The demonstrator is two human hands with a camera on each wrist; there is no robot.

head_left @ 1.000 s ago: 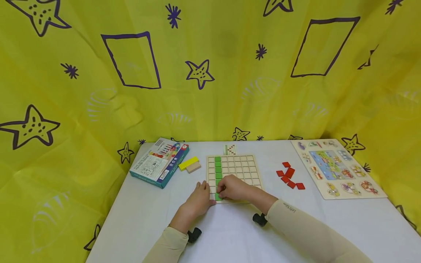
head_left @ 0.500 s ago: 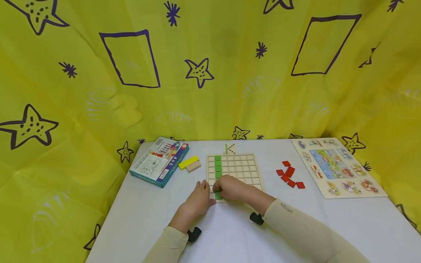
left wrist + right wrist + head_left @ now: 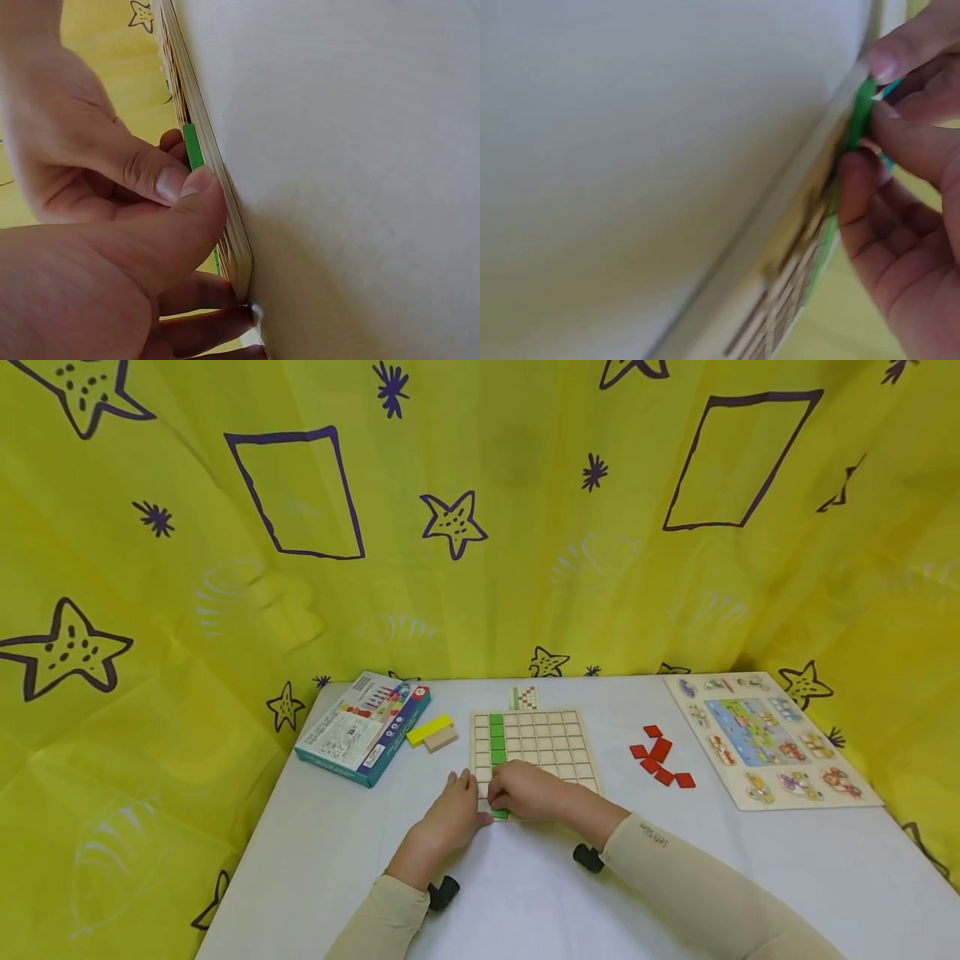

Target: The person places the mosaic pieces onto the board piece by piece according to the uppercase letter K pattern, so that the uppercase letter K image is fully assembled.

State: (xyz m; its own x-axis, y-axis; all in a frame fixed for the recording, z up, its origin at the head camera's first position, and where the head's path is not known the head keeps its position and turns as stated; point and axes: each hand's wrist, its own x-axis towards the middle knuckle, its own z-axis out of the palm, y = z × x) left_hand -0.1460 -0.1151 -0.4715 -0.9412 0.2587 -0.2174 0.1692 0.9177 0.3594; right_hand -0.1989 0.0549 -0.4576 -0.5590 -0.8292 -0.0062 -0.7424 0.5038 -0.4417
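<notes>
Green tile [image 3: 193, 146]: showing less face than half a second ago, near edge of the board [image 3: 551, 731]
Right hand [image 3: 527, 789]: fingers pinching that tile
Left hand [image 3: 450, 814]: straightish fingers beside board, thumb at tile

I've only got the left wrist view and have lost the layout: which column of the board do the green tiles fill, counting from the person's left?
Observer: The head view shows the green tiles in the second column of the board.
Operator: Is anything loose to the board's right?
Observer: Yes, red tiles lie scattered on the table there.
Operator: And just beyond its far edge?
Observer: A small printed card.
</notes>
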